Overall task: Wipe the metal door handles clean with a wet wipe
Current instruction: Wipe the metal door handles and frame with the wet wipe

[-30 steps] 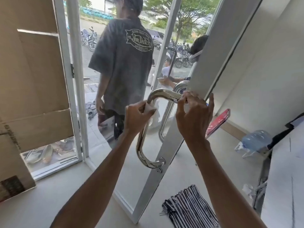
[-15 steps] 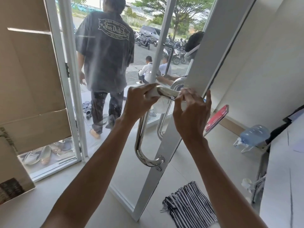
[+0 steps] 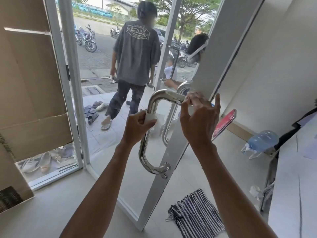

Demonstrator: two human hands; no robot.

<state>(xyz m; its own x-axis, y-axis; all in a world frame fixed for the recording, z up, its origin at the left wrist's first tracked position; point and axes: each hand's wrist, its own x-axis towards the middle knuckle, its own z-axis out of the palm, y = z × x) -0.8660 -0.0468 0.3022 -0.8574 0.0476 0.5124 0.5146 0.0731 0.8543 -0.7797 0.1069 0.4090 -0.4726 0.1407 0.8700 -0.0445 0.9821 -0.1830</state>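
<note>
A shiny curved metal door handle [image 3: 151,102] is fixed to the edge of an open white-framed glass door [image 3: 173,169]. My left hand [image 3: 137,127] grips the handle's upright bar with a white wet wipe [image 3: 151,118] wrapped around it. My right hand [image 3: 199,117] holds the top horizontal bar of the handle, close to the door frame. A second handle [image 3: 169,121] shows behind the glass on the door's outer side.
A person in a grey shirt [image 3: 137,55] walks away outside the doorway. Another person [image 3: 197,47] stands behind the door. Cardboard [image 3: 30,83] covers the left pane. A striped cloth [image 3: 195,213] lies on the floor, a water jug [image 3: 262,140] at right, several sandals [image 3: 92,110] outside.
My left hand with the wipe slid up to the handle's top bend, then down the upright bar. The person outside walked farther away. My right hand stayed on the top bar.
</note>
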